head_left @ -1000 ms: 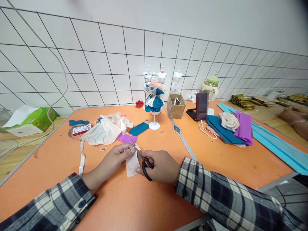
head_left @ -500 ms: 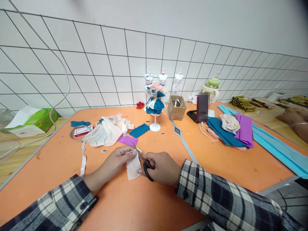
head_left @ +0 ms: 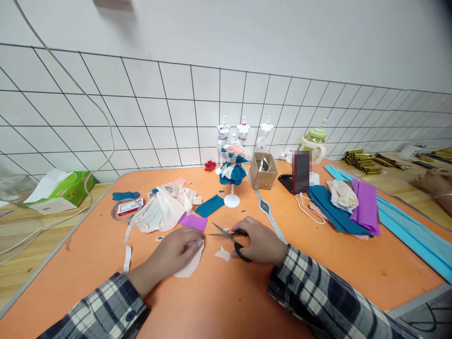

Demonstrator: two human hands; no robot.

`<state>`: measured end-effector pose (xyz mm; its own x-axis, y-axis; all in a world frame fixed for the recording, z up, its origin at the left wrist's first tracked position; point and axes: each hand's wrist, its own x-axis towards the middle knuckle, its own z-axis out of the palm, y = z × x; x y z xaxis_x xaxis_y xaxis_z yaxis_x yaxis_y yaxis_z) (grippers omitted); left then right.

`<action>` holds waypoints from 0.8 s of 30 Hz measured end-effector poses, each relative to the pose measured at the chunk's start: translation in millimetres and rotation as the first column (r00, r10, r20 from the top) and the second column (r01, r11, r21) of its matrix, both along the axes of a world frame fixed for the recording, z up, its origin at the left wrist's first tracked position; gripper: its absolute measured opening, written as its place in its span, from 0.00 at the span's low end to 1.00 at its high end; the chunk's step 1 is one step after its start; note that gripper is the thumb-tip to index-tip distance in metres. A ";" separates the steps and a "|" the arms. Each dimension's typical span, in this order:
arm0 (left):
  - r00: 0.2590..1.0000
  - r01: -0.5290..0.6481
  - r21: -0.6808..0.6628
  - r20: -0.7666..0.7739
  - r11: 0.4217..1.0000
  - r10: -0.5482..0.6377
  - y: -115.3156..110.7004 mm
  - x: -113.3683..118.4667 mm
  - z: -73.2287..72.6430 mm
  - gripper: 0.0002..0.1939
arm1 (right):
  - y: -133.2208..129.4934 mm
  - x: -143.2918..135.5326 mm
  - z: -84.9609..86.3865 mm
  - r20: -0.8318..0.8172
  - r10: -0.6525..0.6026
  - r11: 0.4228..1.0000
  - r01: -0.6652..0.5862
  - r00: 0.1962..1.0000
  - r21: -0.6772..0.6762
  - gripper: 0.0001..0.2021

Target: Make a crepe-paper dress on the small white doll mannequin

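My left hand [head_left: 183,247] is closed on a small white crepe paper piece [head_left: 191,267], pinched between thumb and fingers low over the orange table. My right hand [head_left: 259,242] grips black-handled scissors [head_left: 228,234], their blades spread apart and pointing left. A torn white paper scrap [head_left: 222,254] lies on the table just below the blades. Beyond the hands, a mini dress form [head_left: 231,176] wears a blue, white and pink paper dress. Near my left hand lie a purple paper piece [head_left: 193,221] and a blue paper piece [head_left: 210,205].
Crumpled white paper [head_left: 160,209] lies left, with a small red-and-white box [head_left: 130,206] beside it. A cardboard box [head_left: 263,172] and a phone [head_left: 301,172] stand behind. Folded coloured paper [head_left: 365,206] is at right. Another person's hand [head_left: 432,181] shows at far right.
The scissors have moved right, away from the white paper, and their blades have opened wider. A cut scrap now lies on the table. The view has tilted up slightly.
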<state>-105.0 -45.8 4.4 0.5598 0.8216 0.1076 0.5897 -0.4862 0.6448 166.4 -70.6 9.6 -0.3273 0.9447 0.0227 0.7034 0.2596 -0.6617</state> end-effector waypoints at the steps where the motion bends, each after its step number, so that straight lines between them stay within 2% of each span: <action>1: 0.999 -0.014 0.034 -0.044 0.999 0.015 4.1 -2.5 0.7 0.13 | 1.8 2.6 -0.9 0.020 -0.015 1.000 0.015 1.000 0.000 0.24; 5: 0.989 -0.118 0.102 -0.079 0.988 0.127 16.2 -8.7 0.3 0.14 | 8.2 6.0 -6.5 0.056 -0.127 0.992 0.126 0.990 0.019 0.23; 9: 0.992 -0.103 0.135 -0.063 0.986 0.112 18.1 -10.1 -2.6 0.14 | 18.7 11.1 -11.1 0.147 -0.216 0.976 0.217 0.965 0.009 0.09; 11: 0.992 -0.094 0.117 -0.076 0.989 0.103 16.8 -10.1 -3.9 0.14 | 23.6 15.1 -12.6 0.172 -0.219 0.975 0.222 0.960 0.004 0.09; 14: 0.993 -0.065 0.081 -0.094 0.995 0.072 15.1 -9.7 -4.7 0.15 | 27.8 19.7 -13.1 0.172 -0.189 0.981 0.194 0.967 -0.014 0.08; 19: 0.997 -0.015 0.053 -0.079 0.998 0.019 15.4 -8.0 -2.6 0.15 | 24.1 19.3 -6.5 0.146 -0.056 0.993 0.070 0.988 -0.097 0.09; 22: 0.998 -0.028 0.049 -0.061 0.998 0.031 15.8 -7.7 -2.1 0.15 | 13.3 11.1 -0.8 0.141 -0.080 0.996 0.083 0.987 -0.015 0.06; 24: 0.998 -0.041 0.044 -0.043 0.998 0.043 15.7 -7.5 -2.9 0.15 | 4.5 3.0 1.0 0.127 0.022 0.998 -0.029 0.992 0.053 0.14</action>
<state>-112.5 -30.1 1.5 0.5295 0.8399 0.1194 0.6375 -0.4868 0.5972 169.3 -66.0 10.5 -0.3545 0.9346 0.0305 0.7734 0.3113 -0.5523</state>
